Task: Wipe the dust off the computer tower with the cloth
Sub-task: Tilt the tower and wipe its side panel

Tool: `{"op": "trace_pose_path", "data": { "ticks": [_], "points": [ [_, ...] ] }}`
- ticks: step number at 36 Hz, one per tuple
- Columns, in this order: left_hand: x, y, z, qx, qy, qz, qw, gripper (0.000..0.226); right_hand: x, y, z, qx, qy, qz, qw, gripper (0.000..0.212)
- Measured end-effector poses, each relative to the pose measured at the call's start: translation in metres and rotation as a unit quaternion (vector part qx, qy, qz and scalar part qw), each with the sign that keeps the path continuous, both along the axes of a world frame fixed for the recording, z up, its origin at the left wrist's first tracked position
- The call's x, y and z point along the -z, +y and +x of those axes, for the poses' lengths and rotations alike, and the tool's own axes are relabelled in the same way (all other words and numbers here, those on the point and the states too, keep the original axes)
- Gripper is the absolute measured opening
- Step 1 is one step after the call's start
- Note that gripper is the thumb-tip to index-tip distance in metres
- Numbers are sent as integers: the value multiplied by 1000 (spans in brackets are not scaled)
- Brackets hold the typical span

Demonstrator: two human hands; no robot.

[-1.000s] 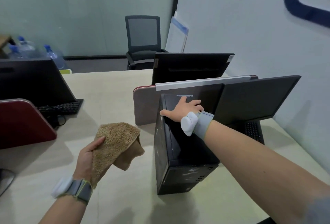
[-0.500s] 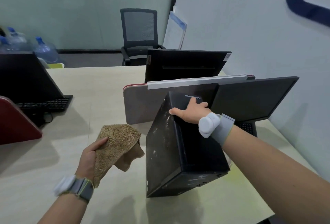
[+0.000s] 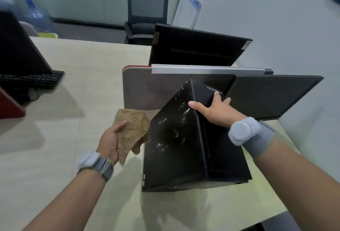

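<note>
Head view looks down on a pale desk (image 3: 77, 68) that runs under both forearms and takes up most of the shot. Biggest thing on it is the black computer tower (image 3: 176, 147), sitting right of the left hand and under the right one. It's tipped over toward the right, so its broad side panel faces up and left, and that panel is smeared with whitish dusty marks. Beyond the right hand there's a dark monitor (image 3: 272, 96), and the far top corner of the tower is close against it — hard to say if they touch. A brownish divider panel (image 3: 143, 89) stands past the left hand's fingertips, with a second monitor (image 3: 196, 50) behind that and an office chair (image 3: 147, 7) further back by the wall. Way off to the left of the left hand sits a black keyboard (image 3: 31, 79).

The right hand (image 3: 215, 111) lies spread flat on the tower's upper edge — thumb hooked over the ridge onto the dusty side, fingers apart on the other face. The left hand (image 3: 110, 140) is closed round a tan terry cloth (image 3: 132, 129), thumb pinching it against the palm. The cloth's edge hangs just beside the tower's side panel; contact isn't clear. Both wrists have grey bands with white pods.
</note>
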State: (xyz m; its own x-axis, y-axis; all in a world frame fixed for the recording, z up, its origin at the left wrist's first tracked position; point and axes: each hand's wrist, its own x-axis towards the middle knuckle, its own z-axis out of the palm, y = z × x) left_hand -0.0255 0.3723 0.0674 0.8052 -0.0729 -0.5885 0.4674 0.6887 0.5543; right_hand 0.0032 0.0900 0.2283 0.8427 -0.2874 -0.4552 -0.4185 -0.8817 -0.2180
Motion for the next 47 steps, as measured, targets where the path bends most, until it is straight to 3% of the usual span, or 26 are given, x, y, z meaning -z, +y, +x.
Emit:
{"op": "trace_pose_path", "data": {
  "ticks": [3,7,13,15,17,20,23,28,32,38,43,47],
  "points": [
    [9,-12,7,-16,-2,-20,1000,42,5,-8,6,4,-4,-1,1000,144],
    [10,-21,19,-50,-25,-47,997,26,13,-27,7,1,-28,5,1000,142],
    [22,-31,55,19,-135,139,981,33,21,-52,5,8,-42,23,999,133],
    [26,-38,62,74,-214,231,946,38,19,-58,2,8,-63,34,997,132],
    [33,-44,67,145,-307,305,890,43,24,-60,3,13,-73,46,996,131],
    [49,-58,73,248,-391,325,825,52,27,-64,2,17,-90,66,994,129],
    [74,-75,61,311,-382,333,804,57,32,-67,2,27,-104,85,991,124],
    [101,-86,27,259,-370,355,819,65,32,-70,3,24,-124,92,988,122],
    [115,-79,-8,276,-371,338,820,68,33,-71,3,34,-125,113,985,120],
    [127,-55,-66,317,-422,352,773,62,31,-65,2,34,-132,106,985,119],
    [126,-52,-69,310,-462,439,706,63,30,-57,-1,34,-124,96,987,118],
    [121,-70,-40,311,-415,407,752,64,31,-50,-1,33,-129,101,986,119]
  ]
}}
